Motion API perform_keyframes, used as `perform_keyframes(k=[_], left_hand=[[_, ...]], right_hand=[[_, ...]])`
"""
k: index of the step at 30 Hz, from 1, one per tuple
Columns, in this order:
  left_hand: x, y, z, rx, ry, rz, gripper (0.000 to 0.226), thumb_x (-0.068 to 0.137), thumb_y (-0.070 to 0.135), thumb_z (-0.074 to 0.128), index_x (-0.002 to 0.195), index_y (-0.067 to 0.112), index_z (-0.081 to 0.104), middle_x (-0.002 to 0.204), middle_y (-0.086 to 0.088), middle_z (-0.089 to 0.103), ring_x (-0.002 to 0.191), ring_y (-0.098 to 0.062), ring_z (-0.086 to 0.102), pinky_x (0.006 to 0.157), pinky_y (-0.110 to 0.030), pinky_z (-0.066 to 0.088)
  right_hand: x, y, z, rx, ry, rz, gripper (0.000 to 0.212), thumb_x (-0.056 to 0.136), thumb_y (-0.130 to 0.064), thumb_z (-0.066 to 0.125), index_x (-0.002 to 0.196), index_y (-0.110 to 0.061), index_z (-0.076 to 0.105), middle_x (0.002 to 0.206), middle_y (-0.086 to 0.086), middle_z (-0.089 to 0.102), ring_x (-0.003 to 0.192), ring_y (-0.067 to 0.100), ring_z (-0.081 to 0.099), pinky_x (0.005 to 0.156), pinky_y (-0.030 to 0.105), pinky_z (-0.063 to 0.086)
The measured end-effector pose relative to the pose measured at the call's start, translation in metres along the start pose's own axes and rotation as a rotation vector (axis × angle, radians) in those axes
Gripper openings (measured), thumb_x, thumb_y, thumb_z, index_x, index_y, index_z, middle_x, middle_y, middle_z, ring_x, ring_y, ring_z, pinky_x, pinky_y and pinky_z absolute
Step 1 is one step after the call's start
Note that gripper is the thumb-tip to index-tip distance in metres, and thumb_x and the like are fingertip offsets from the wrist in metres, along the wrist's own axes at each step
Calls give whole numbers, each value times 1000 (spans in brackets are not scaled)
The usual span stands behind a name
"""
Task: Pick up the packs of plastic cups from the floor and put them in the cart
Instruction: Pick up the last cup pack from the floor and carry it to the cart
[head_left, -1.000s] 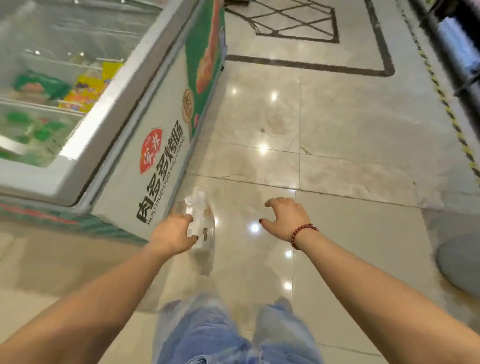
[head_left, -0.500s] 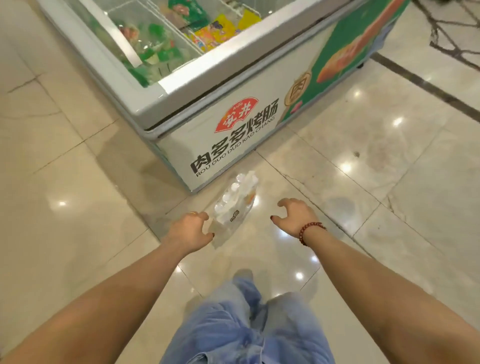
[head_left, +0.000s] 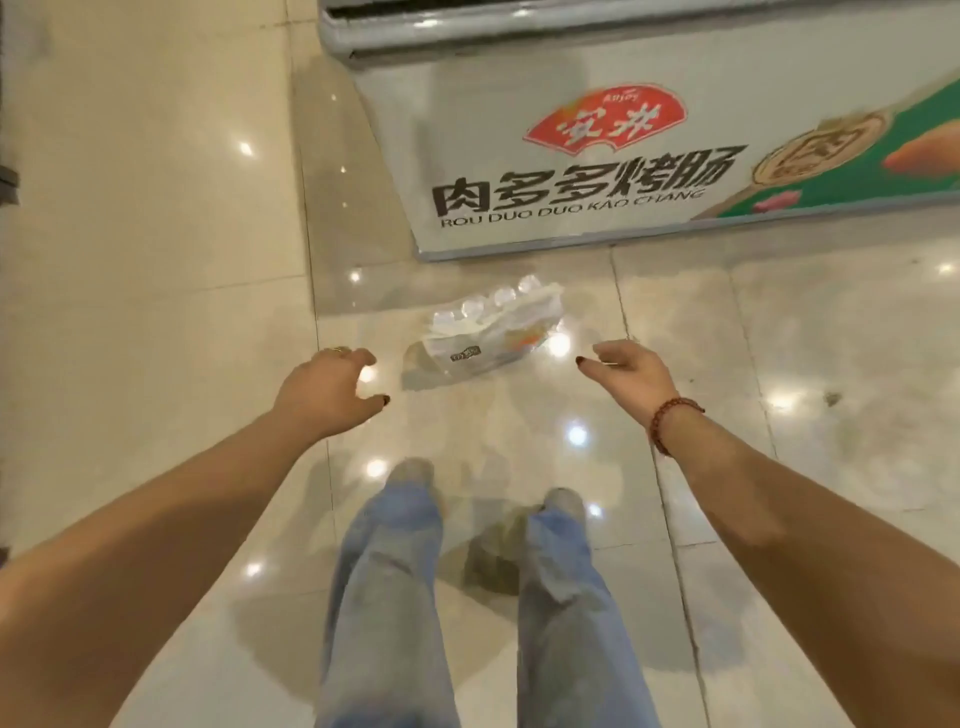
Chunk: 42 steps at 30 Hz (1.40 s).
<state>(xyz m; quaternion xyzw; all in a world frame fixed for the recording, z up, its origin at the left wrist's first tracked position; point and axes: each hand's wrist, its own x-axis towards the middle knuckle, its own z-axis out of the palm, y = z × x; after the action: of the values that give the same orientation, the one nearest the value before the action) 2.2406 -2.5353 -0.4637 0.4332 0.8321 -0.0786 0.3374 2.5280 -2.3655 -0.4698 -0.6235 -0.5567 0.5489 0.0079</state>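
Pack of plastic cups (head_left: 485, 332): lies on its side on the glossy tiled floor (head_left: 156, 260), just in front of the chest freezer (head_left: 571, 171), between the two hands and a little beyond them.
Left hand (head_left: 324, 392): near the pack's nearer end, not touching it; fingers (head_left: 363, 357) loosely curved and apart, holding nothing.
Right hand (head_left: 631, 376): off the pack's right side, apart from it; its fingers are relaxed and parted, and it is empty.
Handling: probably very light; thin clear film over stacked cups, so likely slick, crinkly and easy to crush.
Where to hold: best round the middle of the stack, a hand on each side, or by the loose film at one end; squeeze gently.
Cart: not in view.
Stage: judged to be the reach; grasp not yet made.
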Motion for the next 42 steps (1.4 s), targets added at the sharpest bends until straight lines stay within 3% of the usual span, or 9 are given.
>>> perform_keyframes(k=[10,15,20,23,29,32,35,38,42], left_hand=[[109,10,197,-753,181,-310,77,83,43,72,148,19,38,154,-4,34,141,-20,33,115,-38,31],[171,5,263,-946,149,-344,97,79,53,72,155,27,19,161,4,18,148,-14,18,119,-37,22],[240,-4,294,-1093,226,-323,102,79,56,70,156,28,9,163,5,9,149,-14,13,117,-36,19],[271,-9,311,-1156,233,-307,102,79,59,68,156,32,6,163,9,7,149,-14,13,117,-36,18],[308,-16,347,-1232,242,-238,101,60,78,68,146,37,35,148,14,43,135,-10,42,113,-39,35],[320,-13,363,-1307,266,-176,70,85,54,64,146,32,36,135,19,51,113,8,52,88,-14,47],[335,-9,370,-1348,229,-90,68,88,41,59,147,26,30,128,19,54,101,18,52,71,0,46],[343,-5,361,-1401,245,-111,74,76,50,65,141,25,39,113,22,64,95,14,60,76,-8,47],[333,-10,347,-1446,290,-163,83,65,58,68,138,27,45,114,17,69,105,1,65,91,-23,49]], right_hand=[[170,127,44,116,-9,-27,39,86,-32,73,120,-16,61,128,4,58,110,13,56,99,29,43],[241,170,75,107,-19,-54,54,86,-38,72,132,-17,54,138,1,52,128,15,50,112,40,39],[305,180,102,133,-20,-136,81,85,-42,71,151,-20,30,155,-3,33,139,14,37,102,26,32],[339,185,115,142,-20,-183,91,83,-44,73,154,-21,21,160,-2,24,144,13,30,107,30,31],[387,196,133,140,-57,-277,77,80,-36,78,143,-20,38,141,-13,46,139,11,38,112,34,35],[404,203,141,145,-49,-336,73,77,-29,82,137,-17,43,128,-9,60,119,2,55,98,22,47],[407,207,156,171,-19,-380,69,71,-34,84,128,-21,49,124,-9,63,119,3,57,96,20,50],[400,208,169,232,10,-382,58,60,-44,83,108,-29,54,118,-8,66,117,8,61,100,28,51],[387,202,183,279,52,-359,53,72,-37,83,115,-23,55,116,-8,66,110,3,63,92,21,53]])
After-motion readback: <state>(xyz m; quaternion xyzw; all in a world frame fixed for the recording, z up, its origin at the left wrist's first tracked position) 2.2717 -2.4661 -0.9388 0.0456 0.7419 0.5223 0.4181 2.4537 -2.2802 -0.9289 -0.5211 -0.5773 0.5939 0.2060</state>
